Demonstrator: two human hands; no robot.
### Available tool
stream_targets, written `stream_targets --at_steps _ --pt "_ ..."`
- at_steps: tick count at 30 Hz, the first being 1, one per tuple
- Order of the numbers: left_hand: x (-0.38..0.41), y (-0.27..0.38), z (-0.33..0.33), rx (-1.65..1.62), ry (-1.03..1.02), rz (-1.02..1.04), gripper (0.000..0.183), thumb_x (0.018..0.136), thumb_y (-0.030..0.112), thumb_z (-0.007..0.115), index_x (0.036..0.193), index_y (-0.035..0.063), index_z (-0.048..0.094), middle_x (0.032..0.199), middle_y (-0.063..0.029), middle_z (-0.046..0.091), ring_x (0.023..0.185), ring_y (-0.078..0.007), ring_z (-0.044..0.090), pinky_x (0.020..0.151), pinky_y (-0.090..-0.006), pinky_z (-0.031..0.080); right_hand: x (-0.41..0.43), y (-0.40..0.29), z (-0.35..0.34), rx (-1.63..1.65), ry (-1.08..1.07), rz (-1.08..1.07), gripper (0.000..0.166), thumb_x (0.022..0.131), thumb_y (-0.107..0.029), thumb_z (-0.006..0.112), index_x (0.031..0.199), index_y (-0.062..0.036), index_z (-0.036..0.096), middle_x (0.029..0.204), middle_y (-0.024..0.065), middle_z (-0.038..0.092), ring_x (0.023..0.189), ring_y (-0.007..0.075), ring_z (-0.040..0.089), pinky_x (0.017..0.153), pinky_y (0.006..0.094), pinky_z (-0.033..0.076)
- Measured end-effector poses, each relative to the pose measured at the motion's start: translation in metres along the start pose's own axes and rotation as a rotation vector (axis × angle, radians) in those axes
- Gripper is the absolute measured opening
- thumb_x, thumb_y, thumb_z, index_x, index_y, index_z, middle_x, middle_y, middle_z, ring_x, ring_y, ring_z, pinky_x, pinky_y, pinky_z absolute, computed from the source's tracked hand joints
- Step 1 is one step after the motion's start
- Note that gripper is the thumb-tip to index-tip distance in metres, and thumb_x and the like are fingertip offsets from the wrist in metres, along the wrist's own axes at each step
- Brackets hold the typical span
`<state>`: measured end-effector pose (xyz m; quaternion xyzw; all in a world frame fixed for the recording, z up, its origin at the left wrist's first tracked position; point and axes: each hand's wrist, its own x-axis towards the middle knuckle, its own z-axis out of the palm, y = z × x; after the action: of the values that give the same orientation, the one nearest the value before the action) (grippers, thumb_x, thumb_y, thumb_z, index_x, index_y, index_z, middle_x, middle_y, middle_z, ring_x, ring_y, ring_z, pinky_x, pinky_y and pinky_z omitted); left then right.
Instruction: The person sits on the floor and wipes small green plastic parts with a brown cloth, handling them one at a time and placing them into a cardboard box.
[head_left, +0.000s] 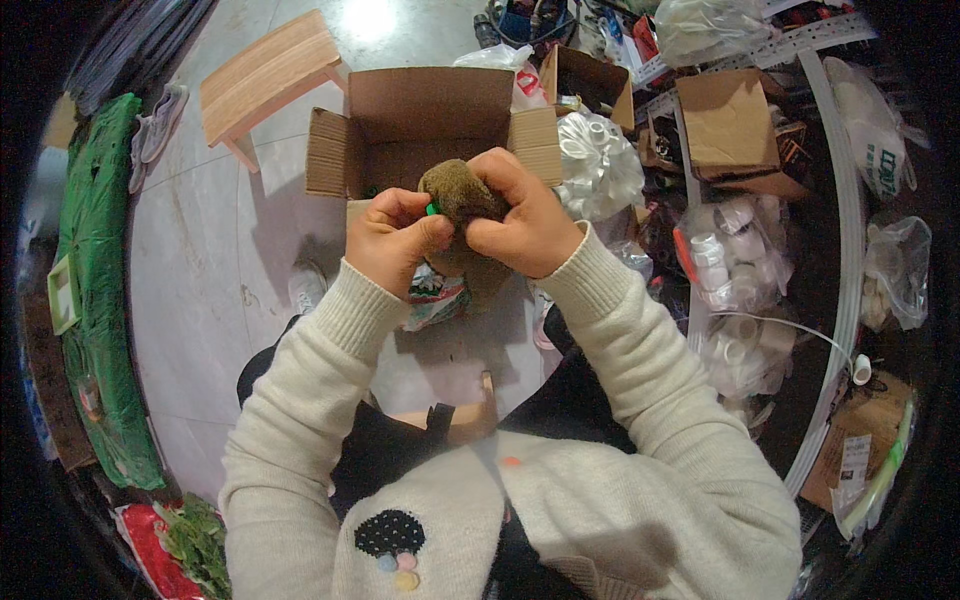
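Note:
In front of an open cardboard box (431, 105), both hands meet on a bunched olive-brown fuzzy cloth item (454, 186). My right hand (525, 217) grips it from the right, thumb below and fingers folded over the top. My left hand (397, 236) pinches a small green piece (432, 209) at the item's left edge; most of that piece is hidden by the fingers. More brown material (487, 281) hangs below the hands. Beneath them a plastic bag with green and red print (435, 300) is partly covered.
A wooden stool (270, 75) stands beyond the box on the left. Bags of white plastic pipe fittings (731, 255) and another cardboard box (727, 124) crowd metal shelving on the right. Shoes (159, 131) lie near a long green wrapped bundle (105, 300).

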<state>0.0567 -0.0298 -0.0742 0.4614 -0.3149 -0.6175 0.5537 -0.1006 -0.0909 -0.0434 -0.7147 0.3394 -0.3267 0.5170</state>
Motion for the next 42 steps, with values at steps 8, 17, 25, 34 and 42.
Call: stream_targets --at_steps 8,17,25,34,42 --pt "0.0 0.008 -0.002 -0.224 -0.16 0.019 0.027 0.071 0.013 0.067 0.092 0.0023 0.053 0.083 -0.0066 0.06 0.069 -0.0131 0.057 0.061 -0.0253 0.047 0.001 -0.029 -0.028 0.593 0.257 0.117 0.023 0.068 0.003 0.044 0.088 0.0009 0.057 0.08 0.0083 0.058 0.075 0.0157 0.057 0.067 0.0257 0.047" --pt "0.0 0.003 -0.005 -0.244 -0.183 -0.021 0.027 0.072 0.013 0.066 0.093 0.0033 0.052 0.085 -0.0091 0.06 0.069 -0.0135 0.057 0.059 -0.024 0.047 -0.005 -0.012 -0.017 -0.251 0.06 -0.361 0.02 0.056 0.001 0.057 0.076 -0.0023 0.059 0.08 0.0114 0.051 0.074 0.0257 0.054 0.065 0.0305 0.044" --pt "-0.003 0.009 -0.006 -0.451 -0.248 -0.138 0.029 0.076 0.014 0.061 0.1 0.003 0.049 0.091 -0.0136 0.059 0.074 -0.0168 0.059 0.062 -0.0262 0.051 -0.009 -0.016 -0.023 -0.165 0.169 -0.297 0.028 0.056 0.005 0.055 0.082 -0.0027 0.062 0.081 0.0106 0.052 0.073 0.0222 0.054 0.066 0.0297 0.045" --pt "-0.001 0.007 -0.006 -0.661 -0.298 -0.24 0.026 0.078 0.008 0.056 0.103 0.0006 0.051 0.094 -0.0146 0.058 0.079 -0.0197 0.06 0.066 -0.0296 0.053 -0.005 -0.011 -0.019 -0.248 0.094 -0.359 0.025 0.055 0.003 0.054 0.076 -0.0042 0.063 0.074 0.0101 0.053 0.071 0.0231 0.053 0.064 0.0304 0.044" --pt "0.003 0.004 -0.01 -0.712 -0.308 -0.219 0.03 0.08 0.004 0.05 0.108 -0.0042 0.044 0.099 -0.0218 0.054 0.085 -0.0254 0.059 0.07 -0.031 0.053 -0.009 -0.023 -0.02 -0.175 0.209 -0.408 0.031 0.058 0.005 0.056 0.088 -0.0008 0.061 0.081 0.0101 0.051 0.077 0.0224 0.053 0.067 0.0299 0.045"
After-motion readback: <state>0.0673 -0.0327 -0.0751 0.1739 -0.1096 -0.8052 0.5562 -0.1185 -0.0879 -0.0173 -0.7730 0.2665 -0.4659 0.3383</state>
